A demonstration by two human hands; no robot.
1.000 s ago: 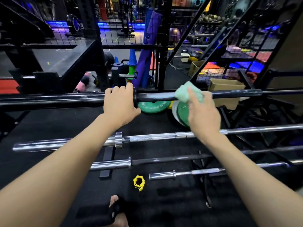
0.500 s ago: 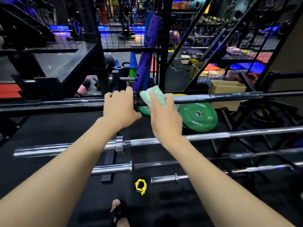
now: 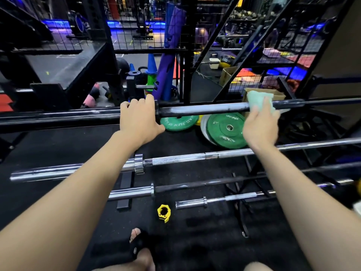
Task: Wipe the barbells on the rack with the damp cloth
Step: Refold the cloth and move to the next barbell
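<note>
The top barbell (image 3: 205, 110), a dark bar with a dull, smeared sheen, is carried crosswise on the rack (image 3: 58, 122) at the highest level, with three more bars stepped below it. The left hand (image 3: 139, 122) is laid over the bar at its collar, fingers (image 3: 136, 101) curled over the top as a brace. The damp cloth (image 3: 259, 100), pale green and soft, is wrapped over the shaft further right and is pressed there by the right hand (image 3: 259, 128), whose fingers are bent round cloth and bar together. The bar is judged heavy and stiff, unlikely to flex, though it may roll in its cradles, so steadying near the collar seems sound. The cloth is limp and conforms readily; it is best gripped around the shaft so its full round is covered. Wet steel may prove slippery.
</note>
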